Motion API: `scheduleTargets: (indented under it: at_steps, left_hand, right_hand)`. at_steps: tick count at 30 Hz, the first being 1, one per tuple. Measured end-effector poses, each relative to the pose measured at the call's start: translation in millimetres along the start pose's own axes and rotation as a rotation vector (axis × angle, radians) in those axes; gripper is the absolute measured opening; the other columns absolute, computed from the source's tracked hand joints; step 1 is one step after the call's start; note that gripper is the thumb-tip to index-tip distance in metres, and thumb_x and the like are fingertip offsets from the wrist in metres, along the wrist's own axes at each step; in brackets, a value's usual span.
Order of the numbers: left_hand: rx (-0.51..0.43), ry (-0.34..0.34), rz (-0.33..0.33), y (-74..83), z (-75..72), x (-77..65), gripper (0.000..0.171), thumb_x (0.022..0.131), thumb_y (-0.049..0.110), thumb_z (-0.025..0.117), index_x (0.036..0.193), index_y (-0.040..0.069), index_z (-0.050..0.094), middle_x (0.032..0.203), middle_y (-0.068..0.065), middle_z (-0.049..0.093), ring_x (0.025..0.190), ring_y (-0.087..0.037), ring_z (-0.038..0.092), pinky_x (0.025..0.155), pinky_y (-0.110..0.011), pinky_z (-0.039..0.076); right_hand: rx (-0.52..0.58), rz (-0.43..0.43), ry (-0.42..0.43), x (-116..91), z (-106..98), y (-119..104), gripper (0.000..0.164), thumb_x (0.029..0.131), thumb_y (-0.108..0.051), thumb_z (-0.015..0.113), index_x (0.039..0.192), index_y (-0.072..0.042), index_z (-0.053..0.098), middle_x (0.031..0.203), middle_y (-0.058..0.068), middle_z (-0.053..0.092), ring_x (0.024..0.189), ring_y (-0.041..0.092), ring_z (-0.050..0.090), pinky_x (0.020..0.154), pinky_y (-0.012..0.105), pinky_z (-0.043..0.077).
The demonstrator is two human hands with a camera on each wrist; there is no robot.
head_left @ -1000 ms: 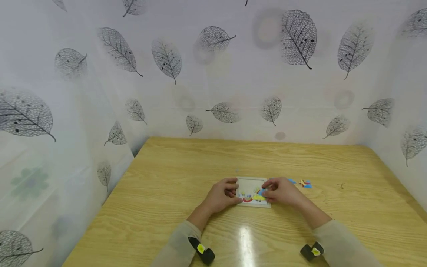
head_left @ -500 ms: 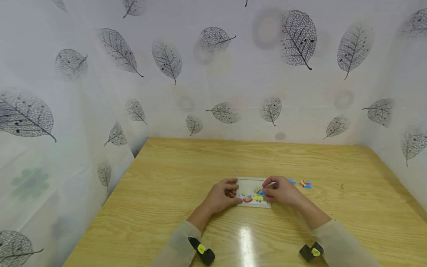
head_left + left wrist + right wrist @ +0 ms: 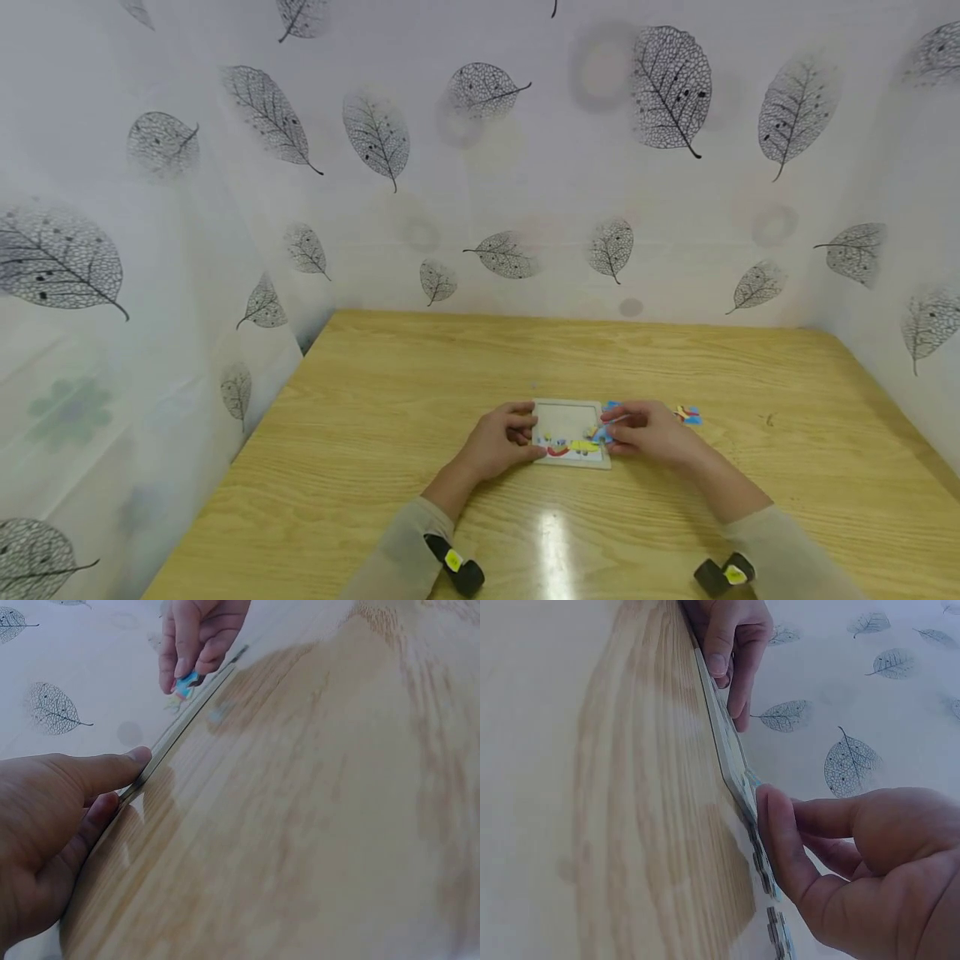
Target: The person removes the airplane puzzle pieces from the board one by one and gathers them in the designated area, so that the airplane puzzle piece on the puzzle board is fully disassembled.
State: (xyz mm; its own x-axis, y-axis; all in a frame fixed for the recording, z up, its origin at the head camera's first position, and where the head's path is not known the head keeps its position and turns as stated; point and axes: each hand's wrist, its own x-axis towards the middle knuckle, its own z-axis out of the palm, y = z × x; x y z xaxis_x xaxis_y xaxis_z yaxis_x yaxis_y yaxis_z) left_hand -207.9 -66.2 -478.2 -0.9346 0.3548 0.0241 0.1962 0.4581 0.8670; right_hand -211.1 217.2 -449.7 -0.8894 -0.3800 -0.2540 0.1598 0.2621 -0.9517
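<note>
One white-framed puzzle tray is lying flat on one wood-grain table. Two hands in view. Left hand is gripping the tray's left side, thumb near its front corner; some fingers are hiding behind others. Right hand is pinching one mostly blue jigsaw piece at the tray's right edge; fingertips are covering part of it, and whether it is touching the rim, can't tell. Fitted pieces, red and yellow, are filling the tray's front strip; seams too small, no count. Loose pieces are lying right of the tray: one blue bit showing beside the right hand, one multicoloured cluster farther out, partly hidden by that hand. Right wrist view is showing them edge-on, so no exact count. Two black wrist devices and two beige sleeves are sitting in front of the tray, sleeves being cut off by the frame.
</note>
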Motion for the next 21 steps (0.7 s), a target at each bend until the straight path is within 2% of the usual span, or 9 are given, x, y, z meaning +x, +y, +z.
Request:
scheduleTargets:
  at_steps: [8,21]
  left_hand:
    - [0.002,0.001,0.005,-1.1,-0.2,-0.5,0.055,0.082,0.019,0.084,0.131,0.004,0.065,0.138,-0.005,0.059,0.087,-0.003,0.058,0.077,-0.015,0.052]
    - [0.004,-0.001,0.010,-3.7,0.6,1.1,0.056,0.082,0.021,0.084,0.132,0.004,0.065,0.139,-0.004,0.058,0.088,-0.004,0.059,0.077,-0.015,0.051]
  right_hand:
    - [0.026,-0.018,0.010,-11.9,-20.0,5.2,0.042,0.099,-0.004,0.060,0.132,0.019,0.048,0.106,0.009,0.065,0.091,0.012,0.070,0.083,0.028,0.059]
    - [0.036,0.003,0.033,-35.0,-56.2,11.6,0.049,0.100,-0.008,0.060,0.138,0.018,0.042,0.111,0.006,0.065,0.098,0.013,0.070,0.088,0.029,0.058]
